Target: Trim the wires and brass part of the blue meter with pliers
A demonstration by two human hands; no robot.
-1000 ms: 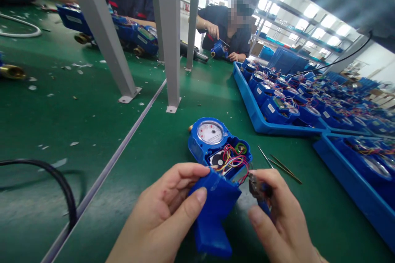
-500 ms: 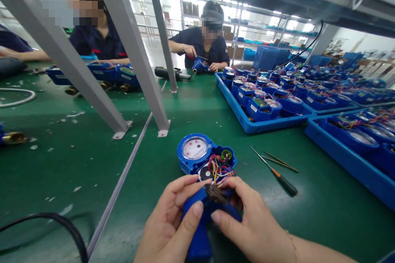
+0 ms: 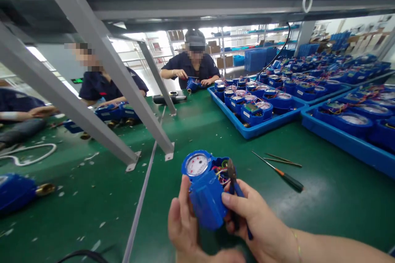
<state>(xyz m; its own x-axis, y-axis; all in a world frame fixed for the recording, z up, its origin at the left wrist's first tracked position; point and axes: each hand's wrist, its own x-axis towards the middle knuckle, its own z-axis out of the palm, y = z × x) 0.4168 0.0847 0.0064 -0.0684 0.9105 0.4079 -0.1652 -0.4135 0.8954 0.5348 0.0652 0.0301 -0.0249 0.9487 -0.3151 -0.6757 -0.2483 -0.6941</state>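
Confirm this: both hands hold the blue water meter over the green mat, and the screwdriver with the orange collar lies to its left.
Not quite. The head view shows the screwdriver lying to the right of the blue water meter, not the left. The rest stands: left hand and right hand hold the meter over the green mat.

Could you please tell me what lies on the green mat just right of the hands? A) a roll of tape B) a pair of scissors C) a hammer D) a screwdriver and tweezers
D: a screwdriver with a dark handle lies on the mat, with thin tweezers just behind it, to the right of the hands that hold the blue meter.
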